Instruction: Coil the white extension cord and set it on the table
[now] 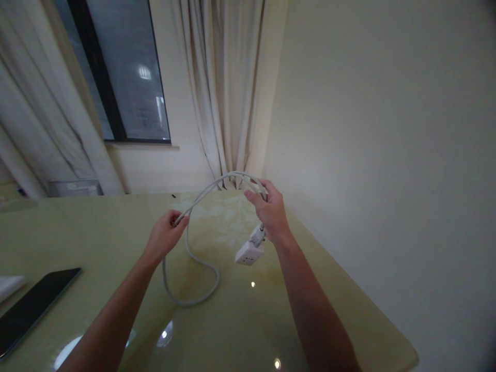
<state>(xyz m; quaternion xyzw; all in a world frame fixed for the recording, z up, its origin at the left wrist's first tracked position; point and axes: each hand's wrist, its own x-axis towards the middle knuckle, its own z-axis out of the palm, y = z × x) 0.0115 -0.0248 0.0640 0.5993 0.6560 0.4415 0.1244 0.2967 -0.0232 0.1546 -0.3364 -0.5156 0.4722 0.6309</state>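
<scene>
Hands, left hand (166,233) and right hand (270,209), raised, pinch white cable (211,187).

White cable (201,194) looped between left hand (165,235) and right hand (271,209) above table (116,227)

I see a glossy yellow-green table (116,227) with a dark flat tablet (33,305) lying near its left edge, just beside a white object (8,287) cut off by the frame. Behind it, 2 pale curtains (228,88) flank a dark window (127,77); a plain cream wall (387,155) fills the right.
</scene>
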